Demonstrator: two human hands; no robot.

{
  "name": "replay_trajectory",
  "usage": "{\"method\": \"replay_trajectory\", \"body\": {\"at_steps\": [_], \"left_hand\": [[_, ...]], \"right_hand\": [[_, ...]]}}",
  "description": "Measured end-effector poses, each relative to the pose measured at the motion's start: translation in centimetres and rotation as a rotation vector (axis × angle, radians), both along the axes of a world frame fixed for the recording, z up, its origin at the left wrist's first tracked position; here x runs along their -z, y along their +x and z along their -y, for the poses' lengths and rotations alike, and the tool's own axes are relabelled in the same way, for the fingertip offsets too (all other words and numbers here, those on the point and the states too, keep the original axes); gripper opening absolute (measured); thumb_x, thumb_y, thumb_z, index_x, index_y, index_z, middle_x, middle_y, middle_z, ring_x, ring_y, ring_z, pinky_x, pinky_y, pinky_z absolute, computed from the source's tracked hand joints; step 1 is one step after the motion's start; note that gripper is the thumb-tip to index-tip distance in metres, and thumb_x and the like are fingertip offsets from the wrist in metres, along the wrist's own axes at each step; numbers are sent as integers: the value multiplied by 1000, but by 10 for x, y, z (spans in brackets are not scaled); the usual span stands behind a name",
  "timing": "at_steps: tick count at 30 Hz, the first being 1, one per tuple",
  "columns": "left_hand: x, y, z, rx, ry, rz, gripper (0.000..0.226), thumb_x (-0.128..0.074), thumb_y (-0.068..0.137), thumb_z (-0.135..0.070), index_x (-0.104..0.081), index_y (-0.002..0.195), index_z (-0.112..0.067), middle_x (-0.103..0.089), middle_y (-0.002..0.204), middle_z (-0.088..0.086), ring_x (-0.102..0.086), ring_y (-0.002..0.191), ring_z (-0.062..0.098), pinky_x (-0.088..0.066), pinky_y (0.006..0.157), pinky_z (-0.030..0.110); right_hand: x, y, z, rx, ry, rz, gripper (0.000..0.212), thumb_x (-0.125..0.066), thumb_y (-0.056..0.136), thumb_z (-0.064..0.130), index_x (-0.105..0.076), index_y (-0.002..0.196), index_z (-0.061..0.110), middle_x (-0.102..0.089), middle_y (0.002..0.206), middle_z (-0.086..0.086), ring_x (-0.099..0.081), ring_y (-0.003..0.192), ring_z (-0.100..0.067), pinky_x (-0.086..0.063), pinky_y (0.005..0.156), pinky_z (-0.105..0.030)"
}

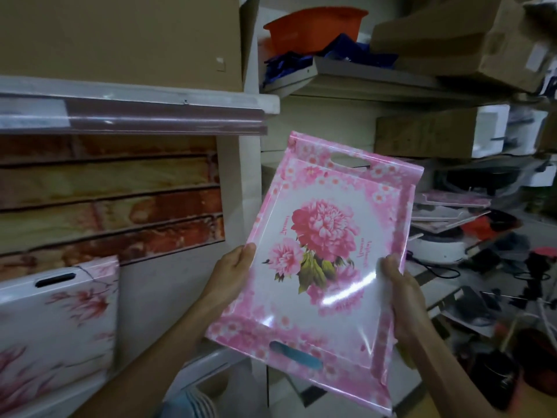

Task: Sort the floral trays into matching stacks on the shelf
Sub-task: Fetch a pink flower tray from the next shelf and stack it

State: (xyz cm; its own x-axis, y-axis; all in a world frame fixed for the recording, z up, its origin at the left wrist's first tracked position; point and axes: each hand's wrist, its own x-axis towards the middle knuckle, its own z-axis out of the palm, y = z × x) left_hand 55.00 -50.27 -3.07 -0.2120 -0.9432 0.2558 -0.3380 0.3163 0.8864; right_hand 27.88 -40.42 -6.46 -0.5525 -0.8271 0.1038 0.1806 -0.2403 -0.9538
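Fingers (pixel 245 251) on pink tray (pixel 319 236) edges

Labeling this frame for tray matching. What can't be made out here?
Head view only:
- Script beside the flowers on the pink floral tray: too small and blurred.
- White tray with pink blossoms: cut off by the left edge.
- Tray stack on the right shelf: patterns blurred, only edges show.
- Left hand, right hand: fingers behind the tray are hidden.
- Glare hides part of the lower pattern.
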Motion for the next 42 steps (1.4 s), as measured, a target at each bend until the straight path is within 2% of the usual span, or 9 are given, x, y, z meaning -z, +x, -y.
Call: {"method": "replay_trajectory", "body": {"at_steps": [4,8,16,19,23,28,31,39,42], "left_hand": [[16,44,-1,-51,9,10,44,-37,101,-46,-66,106,-13,-70,109,11,-65,105,26,-48,97,43],[24,84,-8,-91,46,10,42,-37,103,-41,-66,109,-12,-70,107,7,-65,102,24,-48,92,37],[31,170,-31,-195,54,27,33,-35,104,-38,-56,121,-19,-58,112,-7,-54,100,10,-35,87,24],[36,209,-37,-240,73,-41,32,-38,103,-40,-58,119,-21,-63,117,-4,-60,103,15,-44,91,29],[40,263,-46,-350,58,-86,33,-50,98,-41,-63,118,-19,-71,110,0,-68,96,18,-55,89,42],[46,328,-53,-494,3,-29,22,-50,100,-32,-60,105,-13,-68,93,7,-63,83,25,-48,68,35],[47,364,-57,-534,12,-49,27,-48,100,-35,-60,108,-12,-69,97,14,-66,83,27,-52,66,37],[47,443,-48,-605,59,-169,45,-52,91,-48,-62,108,-7,-67,91,21,-63,71,30,-53,59,42],[58,457,-42,-654,82,-130,37,-49,99,-33,-57,109,2,-58,77,12,-55,62,24,-47,52,34]], "right_hand": [[5,35,3,-86,-9,-20,32,-49,99,38,-62,116,13,-73,104,-6,-74,87,-21,-56,70,-31],[6,71,10,-162,12,8,32,-49,100,33,-63,116,9,-74,107,-14,-73,94,-33,-56,85,-48],[9,154,37,-276,58,27,28,-56,97,31,-67,114,12,-76,103,-12,-74,87,-29,-62,71,-37],[7,190,49,-324,56,23,20,-57,97,29,-72,98,16,-77,94,-7,-75,74,-19,-59,59,-29],[6,241,68,-419,74,5,29,-57,97,29,-68,114,9,-76,102,-9,-74,80,-19,-60,61,-26],[3,309,92,-518,87,-47,34,-53,99,31,-64,124,10,-72,115,-6,-70,104,-25,-53,95,-44],[1,347,108,-564,68,-71,29,-55,99,24,-64,124,14,-72,116,-5,-69,107,-25,-50,101,-49],[11,422,122,-631,30,-273,35,-56,96,4,-58,129,13,-70,114,-3,-69,100,-20,-56,87,-35],[18,435,124,-621,20,-437,34,-56,94,0,-57,125,12,-69,110,-4,-67,87,-10,-55,67,-14]]}}
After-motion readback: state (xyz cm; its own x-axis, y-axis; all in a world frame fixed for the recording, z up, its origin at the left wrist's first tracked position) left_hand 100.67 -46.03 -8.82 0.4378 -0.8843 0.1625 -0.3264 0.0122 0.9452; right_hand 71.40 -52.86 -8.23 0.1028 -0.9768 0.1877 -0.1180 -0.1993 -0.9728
